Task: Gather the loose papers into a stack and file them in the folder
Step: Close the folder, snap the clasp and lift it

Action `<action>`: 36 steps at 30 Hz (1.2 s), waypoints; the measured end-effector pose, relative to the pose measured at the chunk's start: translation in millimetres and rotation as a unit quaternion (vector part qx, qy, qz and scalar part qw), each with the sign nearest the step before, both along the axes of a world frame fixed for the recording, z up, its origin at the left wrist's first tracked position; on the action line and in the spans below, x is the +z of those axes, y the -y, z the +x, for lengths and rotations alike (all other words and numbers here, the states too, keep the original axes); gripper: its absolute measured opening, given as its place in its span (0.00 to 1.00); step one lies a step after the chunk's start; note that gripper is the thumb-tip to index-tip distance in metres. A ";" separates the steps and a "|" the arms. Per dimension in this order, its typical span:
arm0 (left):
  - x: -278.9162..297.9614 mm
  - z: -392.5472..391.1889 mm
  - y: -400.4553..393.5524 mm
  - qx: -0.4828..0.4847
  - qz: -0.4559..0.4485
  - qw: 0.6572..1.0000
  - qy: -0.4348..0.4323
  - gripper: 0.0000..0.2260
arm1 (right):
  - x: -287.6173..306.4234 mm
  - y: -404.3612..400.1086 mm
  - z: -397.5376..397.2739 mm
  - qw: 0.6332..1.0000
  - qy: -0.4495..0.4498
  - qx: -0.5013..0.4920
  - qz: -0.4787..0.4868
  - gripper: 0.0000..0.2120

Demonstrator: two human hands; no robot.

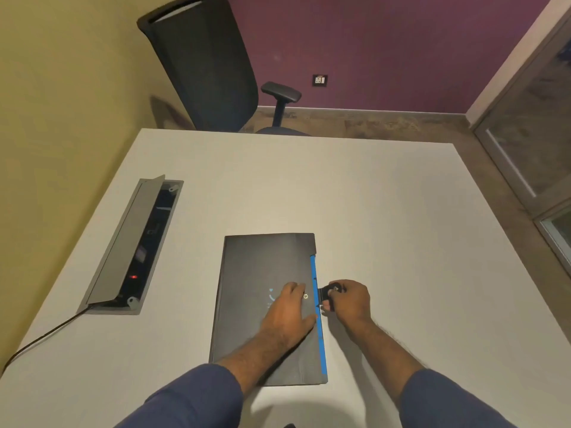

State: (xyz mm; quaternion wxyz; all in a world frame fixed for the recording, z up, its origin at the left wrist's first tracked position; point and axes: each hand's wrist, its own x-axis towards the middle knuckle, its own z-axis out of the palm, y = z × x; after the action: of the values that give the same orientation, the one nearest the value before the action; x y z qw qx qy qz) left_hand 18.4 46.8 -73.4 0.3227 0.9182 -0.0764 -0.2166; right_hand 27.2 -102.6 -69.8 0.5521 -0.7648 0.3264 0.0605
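A black folder with a blue strip along its right edge lies closed on the white table. My left hand rests flat on the cover, fingers spread, beside a small metal snap. My right hand pinches the folder's black closure tab at the right edge. No loose papers are visible; whatever is inside the folder is hidden.
An open cable box is set into the table at the left, with a black cable running off the front-left edge. A black office chair stands behind the table's far edge. A glass door is at the right.
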 end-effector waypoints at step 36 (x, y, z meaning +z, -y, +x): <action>-44.3 2.6 -40.0 -0.103 0.175 0.979 0.022 0.38 | -54.3 -16.2 -17.2 0.805 0.039 0.426 -0.411 0.14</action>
State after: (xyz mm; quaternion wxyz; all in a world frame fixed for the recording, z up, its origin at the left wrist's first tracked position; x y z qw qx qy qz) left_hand 21.0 86.8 -117.6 0.1307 0.9522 -0.1388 -0.2387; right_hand 10.0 -86.4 -124.2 0.1172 -0.9841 -0.0596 0.1198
